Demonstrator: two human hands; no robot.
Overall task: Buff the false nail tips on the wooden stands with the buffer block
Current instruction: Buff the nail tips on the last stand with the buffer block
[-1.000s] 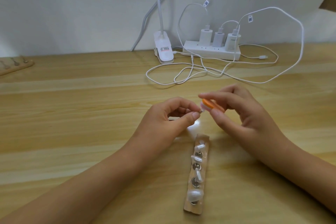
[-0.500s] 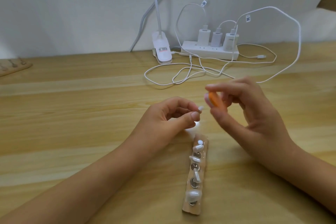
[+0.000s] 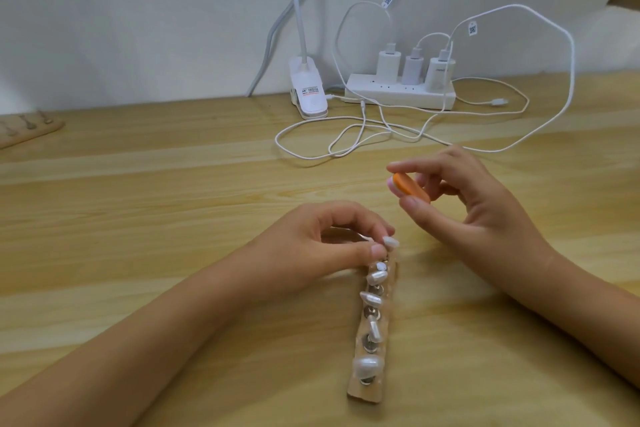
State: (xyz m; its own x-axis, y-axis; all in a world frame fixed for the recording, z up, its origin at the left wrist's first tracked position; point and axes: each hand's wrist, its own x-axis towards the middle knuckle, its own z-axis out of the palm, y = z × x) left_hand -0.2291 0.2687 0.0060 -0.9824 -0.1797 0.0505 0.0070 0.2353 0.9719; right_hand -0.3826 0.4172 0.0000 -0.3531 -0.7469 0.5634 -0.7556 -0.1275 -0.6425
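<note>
The left hand (image 3: 311,248) lies over the far end of a narrow wooden stand (image 3: 362,392) on the pale wooden table (image 3: 138,201). Its thumb and forefinger are pressed together, pinching a white false nail tip (image 3: 494,242) that pokes out to the right past the fingertips, and the other fingers are curled in behind. Whether this held tip touches the stand below it cannot be told. The right hand (image 3: 467,208) is raised off the table, further back and to the right. Its forefinger on top and thumb underneath pinch a small orange buffer block (image 3: 411,188), and the remaining fingers are loosely bent behind it. The block is in the air, clear of the held tip, with a gap between the two hands. The stand runs lengthwise toward the person and carries a row of pearly white nail tips (image 3: 376,276), turned at differing angles, with round metal discs (image 3: 370,345) showing between them. The largest tip (image 3: 367,366) sits at the near end. At the table's far left edge lies a second wooden stand (image 3: 33,130). Along the white wall (image 3: 138,10) at the back stand a white clip lamp base (image 3: 309,90) and a white power strip (image 3: 398,96) with three chargers (image 3: 414,68) plugged in. White cables (image 3: 346,135) loop across the table in front of them.
</note>
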